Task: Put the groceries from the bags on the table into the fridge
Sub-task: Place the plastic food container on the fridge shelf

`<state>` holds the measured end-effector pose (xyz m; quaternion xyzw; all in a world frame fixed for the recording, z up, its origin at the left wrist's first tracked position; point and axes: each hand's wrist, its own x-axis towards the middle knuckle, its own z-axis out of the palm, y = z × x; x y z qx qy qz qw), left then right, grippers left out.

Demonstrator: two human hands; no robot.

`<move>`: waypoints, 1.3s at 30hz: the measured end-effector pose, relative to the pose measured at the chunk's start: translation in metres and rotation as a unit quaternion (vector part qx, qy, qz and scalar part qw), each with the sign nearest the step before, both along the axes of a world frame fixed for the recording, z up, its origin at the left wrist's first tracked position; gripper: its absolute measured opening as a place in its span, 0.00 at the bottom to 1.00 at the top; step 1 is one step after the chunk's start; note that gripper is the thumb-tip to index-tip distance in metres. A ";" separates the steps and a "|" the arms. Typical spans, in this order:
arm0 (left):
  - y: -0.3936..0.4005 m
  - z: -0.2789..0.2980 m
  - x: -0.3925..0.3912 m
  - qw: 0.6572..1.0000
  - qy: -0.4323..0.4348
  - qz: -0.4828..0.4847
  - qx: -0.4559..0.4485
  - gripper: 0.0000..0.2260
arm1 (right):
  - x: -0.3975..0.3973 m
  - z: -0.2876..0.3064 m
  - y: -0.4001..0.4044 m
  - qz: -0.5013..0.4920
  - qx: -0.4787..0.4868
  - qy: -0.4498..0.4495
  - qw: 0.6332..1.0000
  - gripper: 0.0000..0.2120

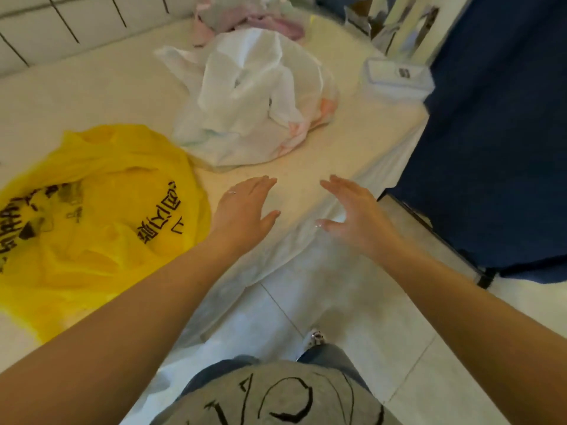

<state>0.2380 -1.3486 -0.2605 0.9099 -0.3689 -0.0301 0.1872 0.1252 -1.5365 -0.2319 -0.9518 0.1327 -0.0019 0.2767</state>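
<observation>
Cream cloth covers the table (101, 96), which bears a yellow bag (101, 228) printed with black characters at nine o'clock and a crumpled white bag (254, 96) at twelve — near each other, with a pinkish bag (245, 19) further back. Smaller, at two o'clock by the table's edge, sits a clear lidded box (395, 76). Both hands reach out over the near edge, left hand (245, 207) and right hand (356, 210) alike flat-fingered and released, grasping nothing.

Your view is evenly, softly lit with faint shadows. The tabletop (92, 96) washes out pale. Motion blur softens the far clutter, and wide-angle distortion bends your frame edges.
</observation>
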 end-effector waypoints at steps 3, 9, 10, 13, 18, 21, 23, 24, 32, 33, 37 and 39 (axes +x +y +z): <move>-0.036 0.015 0.021 0.998 -0.007 0.055 -0.008 0.26 | 0.047 0.009 -0.048 0.052 -0.011 0.005 0.999 0.34; -0.064 0.033 0.075 0.986 -0.047 0.150 -0.059 0.26 | 0.142 0.020 -0.090 0.158 -0.026 -0.037 0.986 0.34; -0.066 0.036 0.086 0.982 -0.060 0.162 -0.074 0.25 | 0.160 0.021 -0.093 0.177 -0.026 -0.052 0.983 0.33; -0.065 0.044 0.122 0.968 -0.105 0.196 -0.112 0.25 | 0.208 0.028 -0.098 0.218 -0.032 -0.096 0.971 0.33; -0.061 0.049 0.169 0.946 -0.125 0.281 -0.106 0.27 | 0.279 0.049 -0.094 0.332 -0.083 -0.159 0.926 0.32; -0.056 0.043 0.179 0.933 -0.110 0.329 -0.092 0.29 | 0.322 0.058 -0.083 0.426 -0.120 -0.159 0.883 0.33; -0.053 0.037 0.177 0.923 -0.092 0.365 -0.075 0.32 | 0.349 0.059 -0.070 0.484 -0.158 -0.178 0.842 0.33; -0.052 0.035 0.175 0.915 -0.079 0.388 -0.072 0.34 | 0.361 0.058 -0.063 0.511 -0.182 -0.196 0.817 0.33; -0.090 0.031 0.153 0.868 -0.037 0.494 -0.032 0.35 | 0.426 0.059 -0.041 0.692 -0.347 -0.173 0.609 0.31; -0.101 0.032 0.152 0.864 -0.026 0.502 -0.037 0.35 | 0.430 0.062 -0.047 0.715 -0.327 -0.193 0.587 0.31; -0.146 0.039 0.153 0.839 0.001 0.541 -0.063 0.36 | 0.458 0.063 -0.077 0.758 -0.282 -0.252 0.531 0.30; -0.165 0.038 0.153 0.811 0.025 0.581 -0.063 0.35 | 0.468 0.063 -0.094 0.768 -0.272 -0.222 0.537 0.26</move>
